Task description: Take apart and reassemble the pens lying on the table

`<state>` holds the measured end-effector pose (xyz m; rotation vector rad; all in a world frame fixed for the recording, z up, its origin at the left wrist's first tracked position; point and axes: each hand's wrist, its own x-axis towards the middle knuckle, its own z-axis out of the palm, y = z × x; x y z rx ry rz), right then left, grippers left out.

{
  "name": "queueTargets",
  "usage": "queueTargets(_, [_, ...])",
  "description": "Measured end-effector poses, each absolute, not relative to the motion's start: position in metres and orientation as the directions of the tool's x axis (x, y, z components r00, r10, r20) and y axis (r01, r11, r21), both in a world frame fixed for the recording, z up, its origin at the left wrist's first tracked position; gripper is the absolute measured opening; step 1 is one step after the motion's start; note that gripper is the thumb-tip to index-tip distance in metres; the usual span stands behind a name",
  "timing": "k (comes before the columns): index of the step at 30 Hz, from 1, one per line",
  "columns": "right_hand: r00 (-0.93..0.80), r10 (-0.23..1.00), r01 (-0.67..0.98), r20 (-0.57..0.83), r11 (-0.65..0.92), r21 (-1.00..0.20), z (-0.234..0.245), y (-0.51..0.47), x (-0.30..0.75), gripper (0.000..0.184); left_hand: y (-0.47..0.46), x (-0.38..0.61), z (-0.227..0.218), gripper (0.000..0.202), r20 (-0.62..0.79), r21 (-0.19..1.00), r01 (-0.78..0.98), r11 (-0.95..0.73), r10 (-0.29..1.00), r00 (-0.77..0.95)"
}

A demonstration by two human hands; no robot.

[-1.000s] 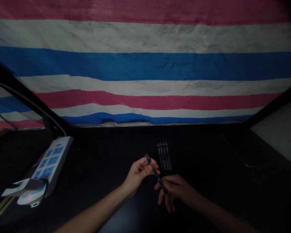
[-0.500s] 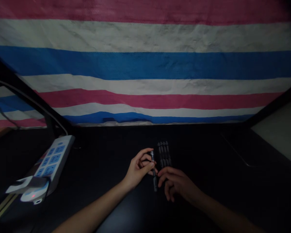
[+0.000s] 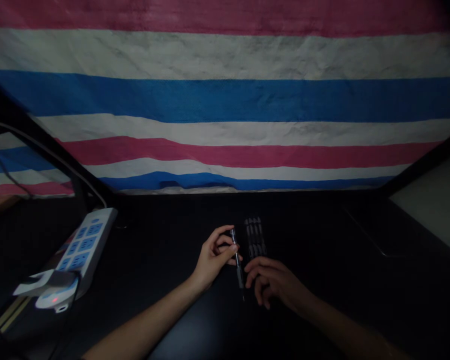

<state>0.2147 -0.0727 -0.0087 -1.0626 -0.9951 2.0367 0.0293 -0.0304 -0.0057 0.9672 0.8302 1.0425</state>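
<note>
In the head view, my left hand (image 3: 213, 260) is closed on a slim dark pen (image 3: 237, 262) with a clear, shiny upper part. The pen is tilted, its thin pointed end down and toward me. My thumb presses on its upper half, and the index finger reaches its top end. Just right of the pen is my right hand (image 3: 268, 281), its fingers loosely bent and apart, with nothing visible in them. Beyond the right hand, several dark, slim pieces (image 3: 254, 235) lie side by side on the black table (image 3: 307, 220); poor light hides their exact kind.
A white power strip (image 3: 90, 250) with a plugged-in adapter (image 3: 56, 290) and cables lies at the left. Striped red, white and blue sheeting (image 3: 225, 100) hangs behind the table. A dark flat panel (image 3: 405, 230) is at the right.
The pen has shifted slightly up with my left hand. A thin point now shows at its lower end, where a wider blunt part showed before. My right hand has barely moved.
</note>
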Motion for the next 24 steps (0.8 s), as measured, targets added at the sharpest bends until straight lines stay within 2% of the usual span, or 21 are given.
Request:
queueTargets(17, [-0.492,0.792,-0.192,-0.362,-0.504,-0.842,-0.0148,-0.0724,0.2155,0.031,-0.0291,0.0292,-0.0046,0.057,-0.142,0.919,-0.326,0.22,0.958,0.248])
queueTargets(24, [-0.488,0.791,-0.171,-0.369,-0.5,-0.849,-0.0106,-0.0739,0.2146,0.034,-0.0298,0.0278,-0.0059,0.05,-0.111,0.924,-0.33,0.195,0.961,0.255])
